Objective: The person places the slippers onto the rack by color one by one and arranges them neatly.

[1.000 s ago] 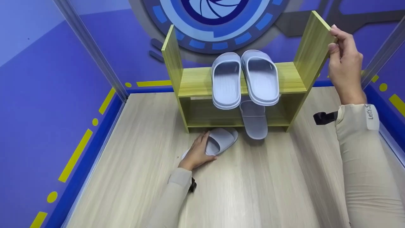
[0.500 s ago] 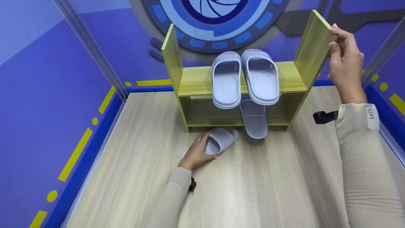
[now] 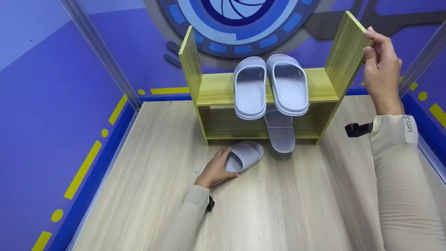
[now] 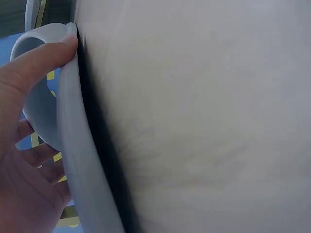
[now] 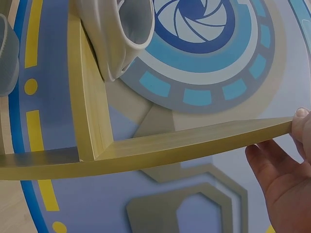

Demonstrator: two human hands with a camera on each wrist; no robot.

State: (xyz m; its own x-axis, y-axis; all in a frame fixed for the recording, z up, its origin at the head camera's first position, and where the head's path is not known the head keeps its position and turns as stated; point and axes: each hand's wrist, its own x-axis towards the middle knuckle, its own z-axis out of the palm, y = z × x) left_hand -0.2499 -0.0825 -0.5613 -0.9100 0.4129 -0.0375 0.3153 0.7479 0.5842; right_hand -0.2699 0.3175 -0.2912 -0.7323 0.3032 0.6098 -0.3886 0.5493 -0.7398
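Note:
My left hand (image 3: 216, 170) grips a grey slide slipper (image 3: 246, 154) by its sides, just in front of the shoe rack. In the left wrist view the thumb (image 4: 58, 52) presses the slipper's near edge, with the other fingers on the far side. A dark shadow runs along the sole's edge over the floor. Up at the right, my right hand (image 3: 383, 71) pinches the edge of the side panel (image 3: 343, 59) of the yellow-green wooden rack, thumb and fingers on either face.
Two pale grey slippers stand side by side on the upper shelf (image 3: 216, 87), a left one (image 3: 250, 92) and a right one (image 3: 289, 87). One more slipper (image 3: 281, 137) sticks out from the lower shelf. Blue patterned walls (image 3: 69, 104) enclose the wood-grain floor (image 3: 271, 202).
The slipper in my left hand has shifted and turned very slightly, its toe a little further right. My right hand keeps its hold on the rack panel.

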